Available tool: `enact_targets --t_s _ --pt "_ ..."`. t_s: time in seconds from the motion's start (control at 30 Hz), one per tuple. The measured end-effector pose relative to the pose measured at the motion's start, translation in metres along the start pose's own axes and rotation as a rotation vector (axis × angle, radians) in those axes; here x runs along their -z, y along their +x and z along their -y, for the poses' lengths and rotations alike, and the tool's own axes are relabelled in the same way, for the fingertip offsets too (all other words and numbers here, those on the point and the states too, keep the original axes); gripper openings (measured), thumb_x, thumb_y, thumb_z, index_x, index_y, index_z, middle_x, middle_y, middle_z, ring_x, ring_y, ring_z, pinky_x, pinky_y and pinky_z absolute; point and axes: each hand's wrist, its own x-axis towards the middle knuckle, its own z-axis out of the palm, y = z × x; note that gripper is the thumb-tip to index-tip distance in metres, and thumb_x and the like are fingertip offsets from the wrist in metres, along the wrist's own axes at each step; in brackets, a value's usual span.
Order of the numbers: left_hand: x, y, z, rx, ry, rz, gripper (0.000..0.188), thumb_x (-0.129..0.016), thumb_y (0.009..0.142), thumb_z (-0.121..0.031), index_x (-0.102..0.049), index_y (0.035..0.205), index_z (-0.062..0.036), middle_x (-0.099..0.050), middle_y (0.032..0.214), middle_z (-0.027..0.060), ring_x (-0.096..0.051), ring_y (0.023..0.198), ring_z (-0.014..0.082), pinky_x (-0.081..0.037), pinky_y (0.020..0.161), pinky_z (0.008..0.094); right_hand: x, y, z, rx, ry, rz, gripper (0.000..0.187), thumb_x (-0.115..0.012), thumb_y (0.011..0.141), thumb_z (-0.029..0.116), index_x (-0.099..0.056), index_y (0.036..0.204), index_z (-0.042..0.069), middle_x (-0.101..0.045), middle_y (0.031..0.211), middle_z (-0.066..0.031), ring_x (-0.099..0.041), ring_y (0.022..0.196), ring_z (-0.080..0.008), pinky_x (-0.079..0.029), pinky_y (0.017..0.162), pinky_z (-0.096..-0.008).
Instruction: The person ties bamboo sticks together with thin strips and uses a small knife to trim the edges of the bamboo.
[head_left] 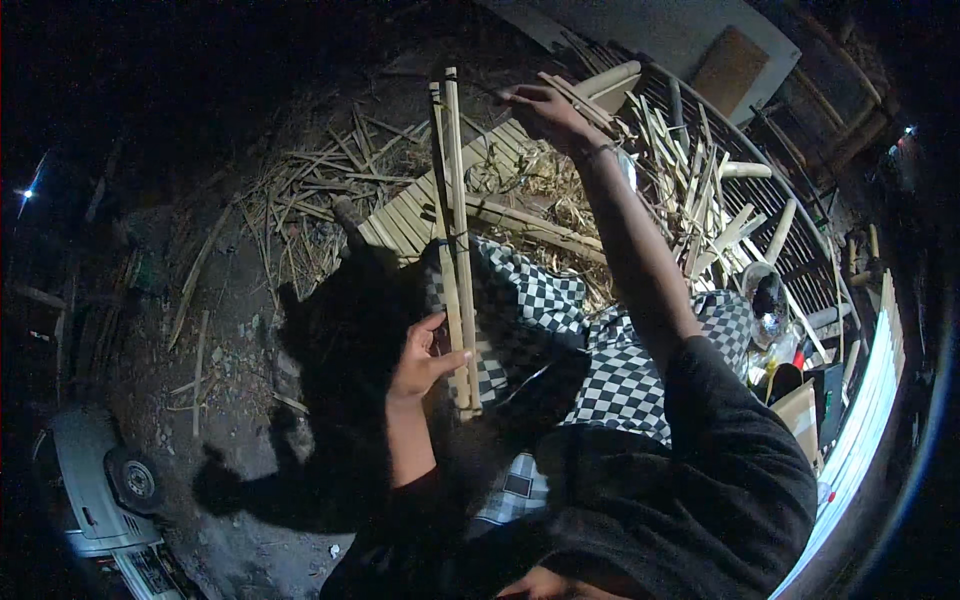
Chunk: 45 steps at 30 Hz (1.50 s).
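Two long, narrow bamboo slats stand nearly upright in front of me, side by side and slightly apart at the top. Dark ties cross them near the top and around the middle. My left hand grips their lower part, thumb across the front and fingers partly hidden. Right of their upper ends is my right hand, its fingers closed in a pinch. A thin dark strand seems to run between the slat tops and those fingers, but it is too faint to be sure. Black-and-white checkered cloth covers my legs.
Beyond my legs lies a panel of pale slats, with shavings beside it. Loose bamboo strips litter the ground at left. More strips lie on a slatted bamboo platform at right. A toy-like or real vehicle stands lower left.
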Motion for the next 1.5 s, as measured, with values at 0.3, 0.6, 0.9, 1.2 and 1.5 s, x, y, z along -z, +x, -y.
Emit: enact_targets --t_s 0.3,0.6,0.9,1.2,1.5 --pt "-0.008 0.002 0.005 0.054 -0.049 -0.028 0.054 -0.073 0.071 0.004 -0.055 0.122 0.002 -0.063 0.109 0.0052 -0.059 0.099 0.0144 -0.048 0.09 0.0304 -0.015 -0.005 -0.03 -0.032 0.198 -0.038 0.039 -0.066 0.088 0.039 -0.065 0.108 0.005 -0.042 0.054 0.0069 -0.035 0.044 -0.0047 -0.026 0.039 -0.0235" --pt "-0.019 0.002 0.017 0.085 -0.048 -0.031 0.055 -0.073 0.069 0.007 -0.055 0.122 0.0021 -0.061 0.113 0.0072 -0.059 0.102 0.017 -0.05 0.088 0.0322 0.008 0.023 -0.038 0.024 0.214 0.039 0.028 -0.063 0.091 0.022 -0.064 0.105 -0.002 -0.066 0.093 -0.0073 -0.062 0.083 -0.0135 -0.049 0.072 -0.0265" --pt "-0.016 0.004 0.025 -0.05 0.121 -0.076 0.05 -0.074 0.07 0.009 -0.055 0.116 0.0036 -0.061 0.112 0.0099 -0.058 0.102 0.0167 -0.048 0.092 0.0331 0.022 0.049 -0.015 0.133 -0.122 0.271 0.041 -0.067 0.087 0.025 -0.059 0.118 0.0 -0.066 0.105 -0.0132 -0.065 0.093 -0.0199 -0.052 0.081 -0.0297" --pt "-0.019 0.007 0.035 -0.032 0.447 -0.16 0.057 -0.078 0.068 0.0 -0.053 0.119 0.0041 -0.063 0.102 0.0073 -0.059 0.092 0.0121 -0.046 0.083 0.0306 0.004 0.079 0.017 0.115 -0.543 0.156 0.052 -0.072 0.081 0.038 -0.059 0.114 0.001 -0.068 0.092 -0.009 -0.065 0.078 -0.0164 -0.052 0.064 -0.0331" --pt "-0.017 0.002 0.043 -0.031 0.426 -0.271 0.063 -0.081 0.064 -0.003 -0.053 0.12 0.0051 -0.064 0.097 0.0072 -0.06 0.087 0.0131 -0.048 0.078 0.0304 -0.013 0.083 0.009 0.043 -0.566 -0.082 0.023 -0.059 0.09 0.024 -0.063 0.092 0.001 -0.065 0.08 -0.0163 -0.064 0.06 -0.0229 -0.05 0.053 -0.0369"
